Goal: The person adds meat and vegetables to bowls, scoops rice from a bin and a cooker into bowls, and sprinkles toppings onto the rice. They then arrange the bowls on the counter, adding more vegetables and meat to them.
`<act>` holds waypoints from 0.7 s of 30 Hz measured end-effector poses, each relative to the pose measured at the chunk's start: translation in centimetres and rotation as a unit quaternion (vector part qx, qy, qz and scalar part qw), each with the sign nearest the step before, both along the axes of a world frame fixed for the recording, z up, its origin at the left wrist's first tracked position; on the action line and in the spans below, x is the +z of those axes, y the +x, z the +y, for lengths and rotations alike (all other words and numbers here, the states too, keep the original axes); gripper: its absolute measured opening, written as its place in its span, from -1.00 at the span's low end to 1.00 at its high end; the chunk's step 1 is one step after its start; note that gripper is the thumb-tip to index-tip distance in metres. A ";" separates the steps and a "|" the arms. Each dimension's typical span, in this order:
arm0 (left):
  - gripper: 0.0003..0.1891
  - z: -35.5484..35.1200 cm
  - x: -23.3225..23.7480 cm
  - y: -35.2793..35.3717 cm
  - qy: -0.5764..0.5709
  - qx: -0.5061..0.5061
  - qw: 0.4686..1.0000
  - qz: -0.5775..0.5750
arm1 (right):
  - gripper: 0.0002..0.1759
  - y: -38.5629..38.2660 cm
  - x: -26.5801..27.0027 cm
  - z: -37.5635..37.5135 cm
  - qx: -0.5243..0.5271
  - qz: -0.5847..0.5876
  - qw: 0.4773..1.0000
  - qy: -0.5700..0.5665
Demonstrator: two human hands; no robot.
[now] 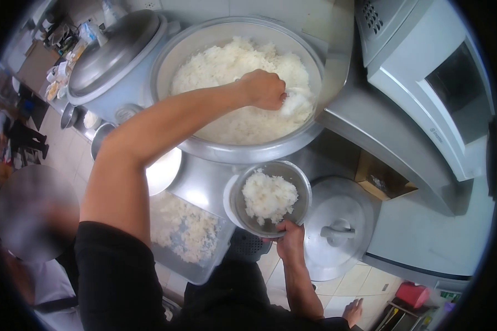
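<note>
My left hand (264,90) is closed in a fist over a large metal pot (234,150) of cooked white rice (232,60). A whitish clump (298,102) shows just beyond the knuckles; whether it is rice or a utensil I cannot make out. What the fist grips is hidden. My right hand (290,238) is wrapped on the near rim of a metal bowl (305,190), thumb on top, fingers partly hidden below. A mound of rice (269,196) lies in this bowl, which is in front of the pot.
A lidded pot (116,52) stands left of the rice pot. Below my left arm are a white round dish (164,171) and a grey tray (218,251) with loose rice. A metal lid (339,256) lies right of the bowl. Another person (38,212), blurred, is close at left.
</note>
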State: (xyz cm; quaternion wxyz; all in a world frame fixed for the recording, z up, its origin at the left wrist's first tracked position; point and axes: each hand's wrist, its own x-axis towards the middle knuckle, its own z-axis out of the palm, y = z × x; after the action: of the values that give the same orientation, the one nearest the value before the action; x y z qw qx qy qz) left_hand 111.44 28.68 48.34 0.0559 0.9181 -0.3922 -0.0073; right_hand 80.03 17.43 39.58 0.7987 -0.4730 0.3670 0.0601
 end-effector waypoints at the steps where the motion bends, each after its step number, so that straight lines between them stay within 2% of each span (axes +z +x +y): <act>1: -0.65 0.3 0.3 -0.6 0.009 0.005 1.000 0.022 | -0.39 0.0 0.1 0.1 -0.002 -0.005 1.000 -0.005; 5: -0.69 2.2 -0.3 -2.9 0.016 0.010 0.996 0.082 | -0.40 -0.1 -0.1 -0.5 0.032 -0.009 0.999 0.029; 8: -0.68 4.0 0.1 -3.9 0.017 0.020 0.991 0.134 | -0.39 -0.2 0.1 -0.5 0.021 0.005 1.000 0.010; 10: -0.66 5.2 -0.5 -3.6 0.042 0.033 0.972 0.227 | -0.40 -0.6 0.5 -0.7 0.027 0.003 1.000 0.004; 12: -0.64 6.3 -1.0 -2.6 0.047 0.027 0.971 0.232 | -0.40 -0.8 0.4 -1.3 0.031 0.003 1.000 0.001; 14: -0.64 7.3 -0.8 -2.4 0.017 0.037 0.969 0.244 | -0.30 -1.5 0.3 -1.8 0.092 0.031 0.993 0.061; 17: -0.67 9.1 0.0 -2.5 -0.034 0.014 0.982 0.186 | -0.31 -1.6 1.8 -1.2 0.134 0.021 0.989 0.056; 21: -0.69 12.1 1.1 -3.3 -0.043 0.047 0.978 0.201 | -0.34 -1.1 2.4 -0.6 0.172 0.068 0.977 0.103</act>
State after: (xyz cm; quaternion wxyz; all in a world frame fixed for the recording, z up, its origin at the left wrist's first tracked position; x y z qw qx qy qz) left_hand 108.13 40.76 49.47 0.1736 0.9122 -0.3289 -0.1719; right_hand 78.89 16.87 41.93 0.7938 -0.4395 0.3254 0.2664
